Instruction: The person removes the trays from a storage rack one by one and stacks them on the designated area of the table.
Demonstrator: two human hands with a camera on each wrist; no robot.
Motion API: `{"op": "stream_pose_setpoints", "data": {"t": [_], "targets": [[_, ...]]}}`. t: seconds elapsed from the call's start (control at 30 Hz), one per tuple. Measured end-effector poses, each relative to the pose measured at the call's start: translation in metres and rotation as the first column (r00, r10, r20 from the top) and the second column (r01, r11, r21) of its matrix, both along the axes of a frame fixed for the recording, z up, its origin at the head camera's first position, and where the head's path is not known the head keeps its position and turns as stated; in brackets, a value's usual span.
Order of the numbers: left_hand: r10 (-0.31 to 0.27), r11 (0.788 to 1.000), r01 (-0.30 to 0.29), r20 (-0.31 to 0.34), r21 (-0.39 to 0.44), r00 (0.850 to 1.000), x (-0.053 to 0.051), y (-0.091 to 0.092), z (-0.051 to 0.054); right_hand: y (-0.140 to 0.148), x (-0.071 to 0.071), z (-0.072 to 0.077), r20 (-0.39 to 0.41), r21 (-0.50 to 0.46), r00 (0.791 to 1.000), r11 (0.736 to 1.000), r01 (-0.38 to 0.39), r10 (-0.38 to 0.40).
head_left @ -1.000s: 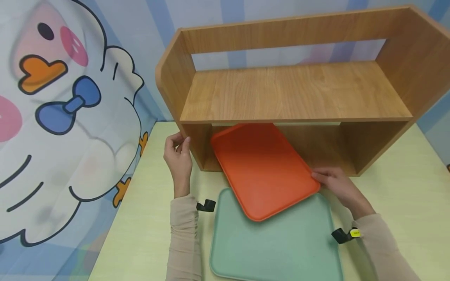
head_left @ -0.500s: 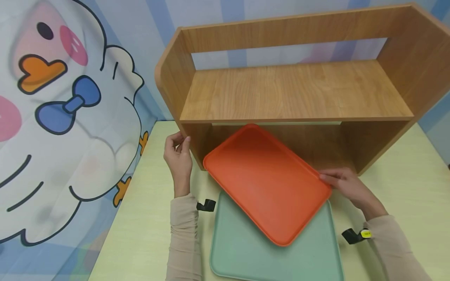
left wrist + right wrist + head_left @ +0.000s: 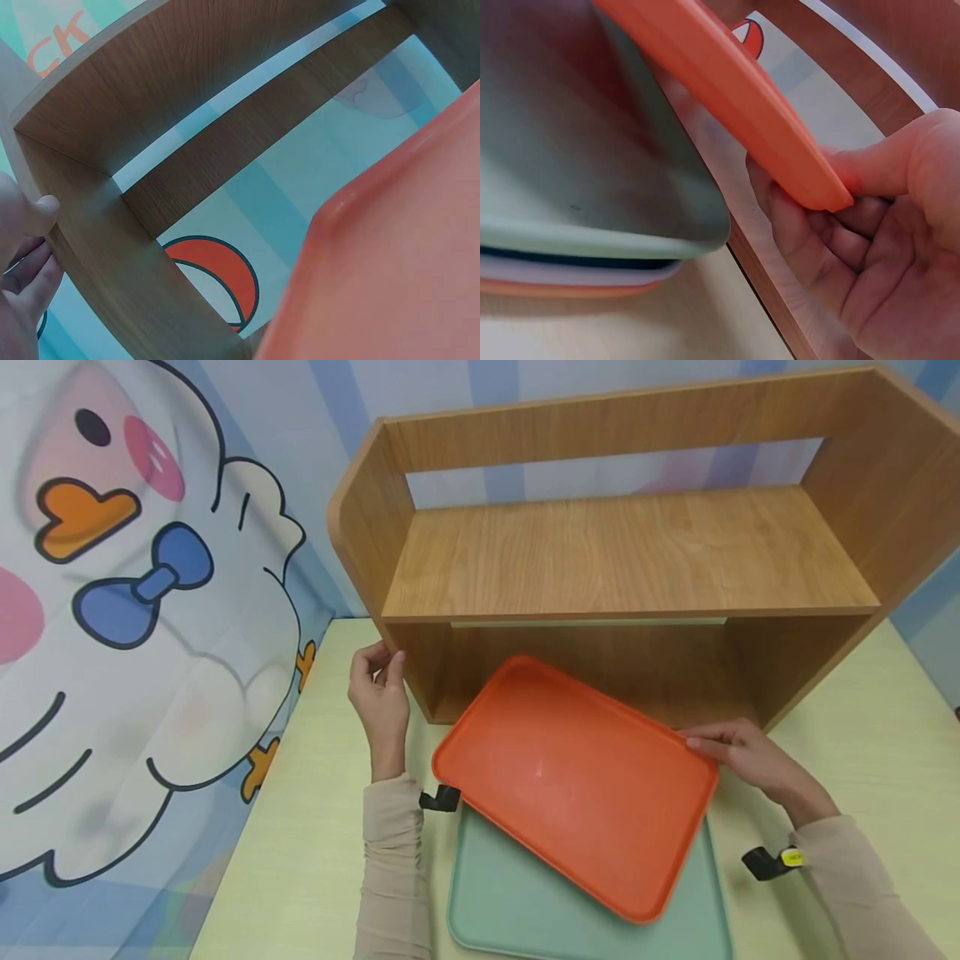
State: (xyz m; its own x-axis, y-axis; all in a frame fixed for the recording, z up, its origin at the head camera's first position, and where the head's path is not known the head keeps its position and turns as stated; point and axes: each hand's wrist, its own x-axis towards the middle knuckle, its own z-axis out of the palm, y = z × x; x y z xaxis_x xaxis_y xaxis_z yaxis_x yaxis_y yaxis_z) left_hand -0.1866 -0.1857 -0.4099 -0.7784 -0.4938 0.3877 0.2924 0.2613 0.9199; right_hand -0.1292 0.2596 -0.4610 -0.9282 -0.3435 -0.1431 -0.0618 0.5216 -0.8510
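My right hand (image 3: 757, 768) pinches an orange tray (image 3: 577, 777) at its right corner, thumb on one face and fingers on the other in the right wrist view. The tray slants above a pale green tray (image 3: 517, 902), hiding much of it. My left hand (image 3: 380, 706) holds the front edge of the left side panel (image 3: 90, 232) of a wooden shelf (image 3: 630, 560). Its thumb rests on the panel's inner side and its fingers bend round the outside in the left wrist view.
Under the green tray lies a stack of several more trays (image 3: 562, 279), with dark, lilac and orange rims. The stack rests on a pale yellow table (image 3: 292, 860). A cloth backdrop (image 3: 202, 710) with a cartoon bird hangs at the left and back.
The orange tray has come out of the shelf's lower compartment toward me and turned flatter across the green tray. My right hand moved right with it; my left hand stayed on the panel.
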Motion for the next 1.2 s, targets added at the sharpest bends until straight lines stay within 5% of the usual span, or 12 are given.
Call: {"op": "stream_pose_setpoints", "data": {"t": [0.6, 1.2], "targets": [[0.007, 1.0, -0.007, 0.015, -0.001, 1.0, -0.001, 0.0, -0.002, -0.003, -0.005, 0.002, 0.079, 0.038, 0.989, 0.991, -0.125, 0.122], [0.005, 1.0, -0.004, 0.023, -0.004, 1.0, 0.0, 0.0, -0.001, -0.011, -0.012, 0.0, -0.024, 0.027, 0.952, 0.952, -0.305, 0.306]]}}
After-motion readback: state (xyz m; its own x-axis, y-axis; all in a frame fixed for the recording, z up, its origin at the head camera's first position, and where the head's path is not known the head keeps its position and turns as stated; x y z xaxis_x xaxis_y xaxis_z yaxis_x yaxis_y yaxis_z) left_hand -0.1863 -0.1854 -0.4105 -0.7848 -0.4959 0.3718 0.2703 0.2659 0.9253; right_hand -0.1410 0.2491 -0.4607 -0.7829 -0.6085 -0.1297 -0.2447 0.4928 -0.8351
